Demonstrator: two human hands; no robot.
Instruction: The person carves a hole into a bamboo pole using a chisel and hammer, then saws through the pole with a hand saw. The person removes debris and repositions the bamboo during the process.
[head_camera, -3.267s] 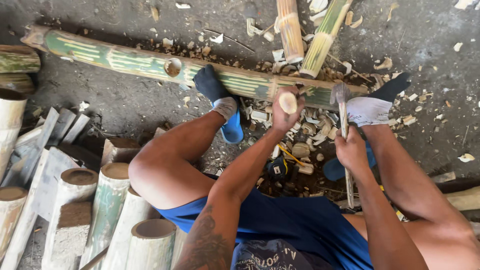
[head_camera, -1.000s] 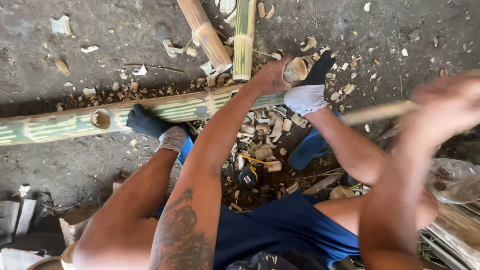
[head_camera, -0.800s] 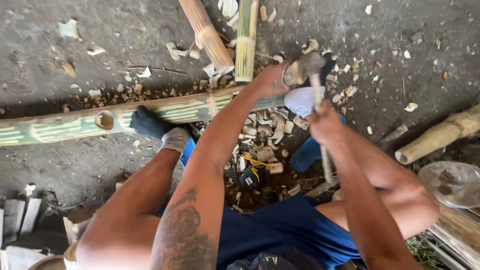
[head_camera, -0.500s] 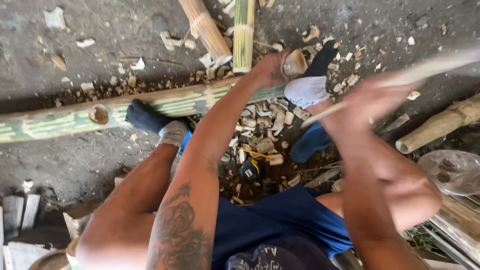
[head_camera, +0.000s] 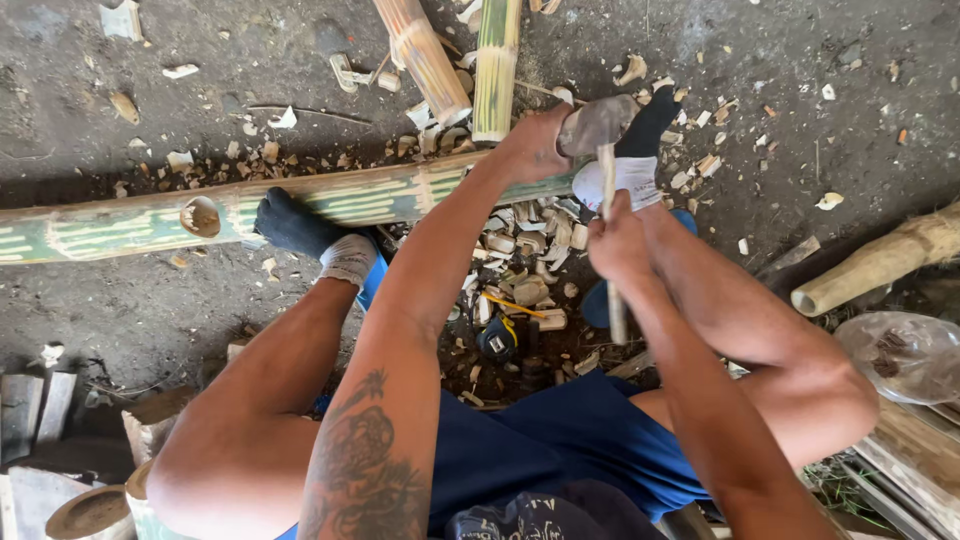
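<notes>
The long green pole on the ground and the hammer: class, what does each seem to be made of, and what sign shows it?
The long green pole looks like raw bamboo: striped green skin, node rings, a cut hole showing a pale hollow. The hammer, gripped by the right hand, seems to have a dull grey metal head and a pale, probably wooden, handle. The left hand rests at the pole.

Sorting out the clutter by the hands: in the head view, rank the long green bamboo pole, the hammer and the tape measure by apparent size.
1. Long green bamboo pole, largest by far.
2. Hammer, gripped by the right hand.
3. Tape measure, smallest, lying among the chips.
</notes>
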